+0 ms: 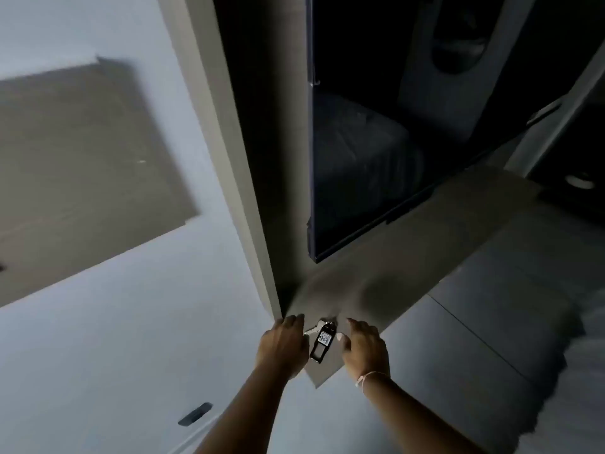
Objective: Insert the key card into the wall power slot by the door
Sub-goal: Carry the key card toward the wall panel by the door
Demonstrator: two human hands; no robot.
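A black key tag [321,343] with a white label and a metal key on its ring lies on a grey-brown shelf [376,290] at the near corner. My left hand [284,344] rests just left of the tag, fingers curled down on the shelf edge, touching or nearly touching the key. My right hand [363,347] hovers just right of the tag with fingers apart, holding nothing. No wall power slot can be made out in the dim, blurred view.
A pale door frame [229,152] rises to the left of the shelf. A dark wall-mounted screen [366,158] hangs above the shelf. A small dark handle [195,414] sits on the white surface at lower left. White bedding [586,371] lies at the right.
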